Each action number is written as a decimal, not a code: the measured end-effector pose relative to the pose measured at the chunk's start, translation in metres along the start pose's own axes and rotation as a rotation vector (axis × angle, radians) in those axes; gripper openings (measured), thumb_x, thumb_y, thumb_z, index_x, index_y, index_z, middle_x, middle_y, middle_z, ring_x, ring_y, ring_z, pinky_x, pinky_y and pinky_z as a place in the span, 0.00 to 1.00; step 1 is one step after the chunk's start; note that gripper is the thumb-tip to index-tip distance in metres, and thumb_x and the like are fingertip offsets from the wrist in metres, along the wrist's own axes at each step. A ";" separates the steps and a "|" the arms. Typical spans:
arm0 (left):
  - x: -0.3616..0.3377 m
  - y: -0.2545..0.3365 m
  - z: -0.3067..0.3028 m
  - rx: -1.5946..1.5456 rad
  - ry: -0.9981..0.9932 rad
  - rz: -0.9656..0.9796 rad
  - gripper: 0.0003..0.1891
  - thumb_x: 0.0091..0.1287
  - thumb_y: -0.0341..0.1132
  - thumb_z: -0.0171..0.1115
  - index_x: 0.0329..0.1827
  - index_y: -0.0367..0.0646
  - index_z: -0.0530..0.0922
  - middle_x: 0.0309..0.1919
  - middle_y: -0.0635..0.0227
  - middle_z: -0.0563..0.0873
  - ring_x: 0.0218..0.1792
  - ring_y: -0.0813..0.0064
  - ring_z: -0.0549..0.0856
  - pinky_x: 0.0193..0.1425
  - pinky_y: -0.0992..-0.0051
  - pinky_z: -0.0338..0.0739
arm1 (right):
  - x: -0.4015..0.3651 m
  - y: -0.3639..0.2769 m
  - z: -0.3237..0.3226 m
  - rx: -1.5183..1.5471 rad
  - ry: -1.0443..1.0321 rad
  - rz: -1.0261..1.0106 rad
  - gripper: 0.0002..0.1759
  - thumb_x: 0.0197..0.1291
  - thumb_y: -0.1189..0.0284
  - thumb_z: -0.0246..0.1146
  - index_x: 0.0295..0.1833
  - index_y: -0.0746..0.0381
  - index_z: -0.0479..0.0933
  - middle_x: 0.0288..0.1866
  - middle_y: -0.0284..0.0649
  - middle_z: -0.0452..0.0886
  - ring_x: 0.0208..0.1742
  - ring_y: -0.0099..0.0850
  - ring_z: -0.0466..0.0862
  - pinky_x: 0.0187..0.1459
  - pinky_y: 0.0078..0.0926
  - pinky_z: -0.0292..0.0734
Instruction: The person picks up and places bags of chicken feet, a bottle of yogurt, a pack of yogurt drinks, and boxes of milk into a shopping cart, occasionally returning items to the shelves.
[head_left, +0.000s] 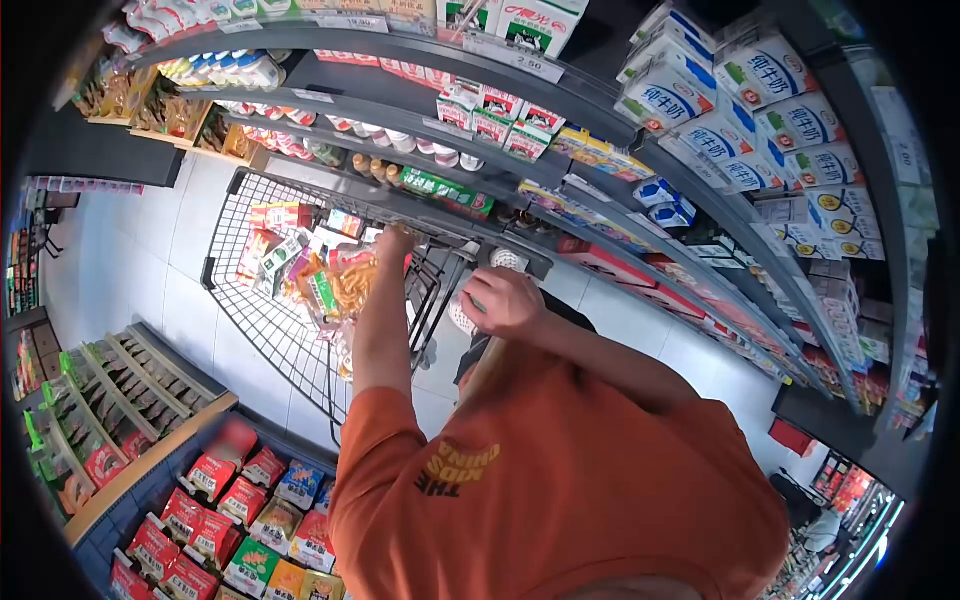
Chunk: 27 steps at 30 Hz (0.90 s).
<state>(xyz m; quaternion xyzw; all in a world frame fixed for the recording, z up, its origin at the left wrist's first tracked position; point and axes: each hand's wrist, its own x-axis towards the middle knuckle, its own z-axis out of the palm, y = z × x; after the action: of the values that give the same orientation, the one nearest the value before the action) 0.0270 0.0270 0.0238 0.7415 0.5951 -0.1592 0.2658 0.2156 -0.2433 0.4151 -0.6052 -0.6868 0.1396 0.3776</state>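
Note:
My left arm stretches forward over a black wire shopping cart (262,335). My left hand (396,241) is above the near right part of the basket, beside the packed goods; its fingers are hidden, so what it touches does not show. In the cart lie a clear snack bag (352,284) with orange-brown pieces and a green label, a red box (281,217), a white-and-green carton (281,257) and other packs. My right hand (503,302) is bent in front of my chest, right of the cart, with its fingers curled; a small greenish patch shows by them, too small to name.
Shelves with milk cartons (668,97), boxed drinks (493,117) and a green pack (447,190) run along the front and right. A bin of red snack packs (212,535) stands at the lower left, below a slanted produce rack (118,395). Pale floor tiles (185,255) lie left of the cart.

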 end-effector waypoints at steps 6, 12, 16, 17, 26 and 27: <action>-0.091 0.039 -0.068 -0.399 0.082 -0.174 0.41 0.56 0.53 0.67 0.71 0.41 0.68 0.63 0.41 0.79 0.69 0.43 0.74 0.73 0.57 0.67 | -0.003 0.001 0.002 -0.004 0.010 0.001 0.07 0.57 0.72 0.65 0.29 0.61 0.75 0.27 0.40 0.76 0.29 0.43 0.81 0.32 0.41 0.78; -0.149 0.024 -0.098 -0.411 0.259 0.042 0.40 0.57 0.49 0.70 0.70 0.38 0.69 0.60 0.37 0.79 0.64 0.40 0.76 0.69 0.55 0.71 | -0.004 -0.002 0.003 0.001 0.092 -0.093 0.11 0.56 0.72 0.67 0.24 0.59 0.75 0.24 0.37 0.76 0.26 0.39 0.80 0.29 0.37 0.77; -0.244 0.026 -0.136 -0.272 0.370 0.142 0.30 0.64 0.43 0.66 0.65 0.35 0.74 0.55 0.35 0.80 0.59 0.41 0.79 0.66 0.53 0.73 | -0.017 -0.006 0.002 0.085 0.153 -0.223 0.13 0.53 0.73 0.70 0.20 0.58 0.73 0.21 0.35 0.74 0.22 0.35 0.78 0.26 0.34 0.75; -0.264 0.021 -0.131 -0.284 0.448 0.176 0.28 0.64 0.43 0.66 0.65 0.35 0.75 0.55 0.35 0.80 0.59 0.41 0.79 0.66 0.53 0.73 | -0.021 -0.007 0.005 0.082 0.118 -0.266 0.14 0.51 0.74 0.70 0.20 0.57 0.72 0.21 0.34 0.74 0.21 0.34 0.78 0.26 0.33 0.75; -0.300 0.007 -0.119 -0.396 0.488 -0.031 0.24 0.65 0.42 0.67 0.60 0.35 0.79 0.51 0.38 0.82 0.55 0.41 0.80 0.64 0.54 0.74 | -0.022 -0.022 0.014 0.059 0.096 -0.319 0.18 0.53 0.73 0.70 0.18 0.57 0.68 0.20 0.34 0.72 0.21 0.34 0.78 0.25 0.31 0.75; -0.298 0.004 -0.118 -0.426 0.492 0.004 0.24 0.65 0.41 0.66 0.60 0.35 0.79 0.51 0.38 0.82 0.55 0.42 0.80 0.64 0.55 0.74 | -0.022 -0.024 0.014 0.059 0.078 -0.322 0.18 0.53 0.72 0.70 0.18 0.57 0.68 0.19 0.34 0.72 0.21 0.34 0.78 0.25 0.31 0.75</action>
<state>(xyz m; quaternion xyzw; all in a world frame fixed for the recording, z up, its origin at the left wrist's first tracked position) -0.0501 -0.1424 0.2842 0.6867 0.6598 0.1536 0.2635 0.1884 -0.2653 0.4131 -0.4807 -0.7554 0.0737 0.4392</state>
